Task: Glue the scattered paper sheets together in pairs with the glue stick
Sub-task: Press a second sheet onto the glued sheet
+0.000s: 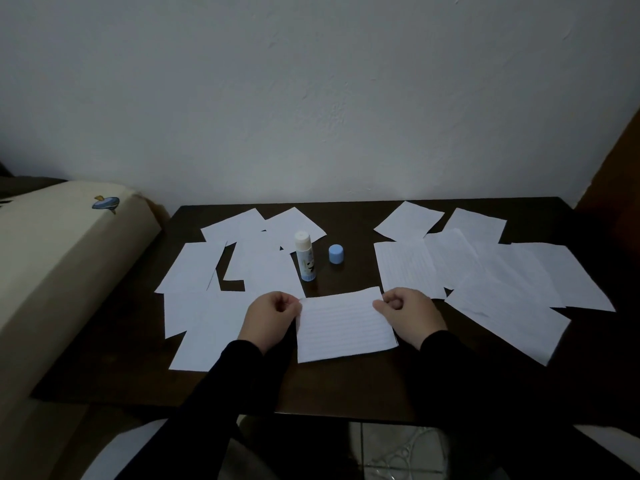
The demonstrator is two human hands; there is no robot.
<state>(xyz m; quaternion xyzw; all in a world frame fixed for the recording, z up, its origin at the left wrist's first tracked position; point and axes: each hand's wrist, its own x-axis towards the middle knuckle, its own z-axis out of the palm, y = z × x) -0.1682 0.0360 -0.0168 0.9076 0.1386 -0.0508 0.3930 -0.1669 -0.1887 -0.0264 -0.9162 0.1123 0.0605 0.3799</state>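
The far corners of a lined sheet are pinched by curled fingers: the left hand at one corner, the right hand at the other. Edges should be squared before pressure is applied outward from the centre. The uncapped glue stick stands just beyond on the table, its blue cap beside it, loose sheets scattered either side.
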